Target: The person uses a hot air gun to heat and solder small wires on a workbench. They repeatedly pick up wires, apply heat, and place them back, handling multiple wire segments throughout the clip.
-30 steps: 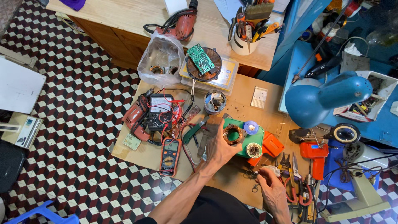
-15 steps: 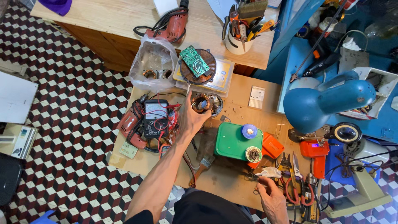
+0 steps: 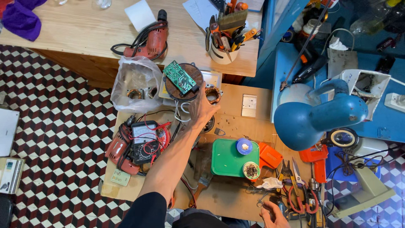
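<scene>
Reaching forward across the cluttered wooden worktop (image 3: 253, 120), the left hand (image 3: 201, 107) pinches a small copper-wound motor coil (image 3: 213, 93) just beside the round brown disc carrying a green circuit board (image 3: 182, 80); the right hand (image 3: 274, 213) rests near pliers, its grip unclear.

Bare worktop (image 3: 236, 122) lies open right of the left hand (image 3: 201, 107), between the small coil (image 3: 213, 93) it holds and the green box (image 3: 231, 158) below. Left, the multimeter (image 3: 143, 145) with its tangled leads blocks passage; above, the circuit board on a round motor (image 3: 182, 80) crowds close; the blue lamp (image 3: 320, 114) overhangs the right side.
</scene>
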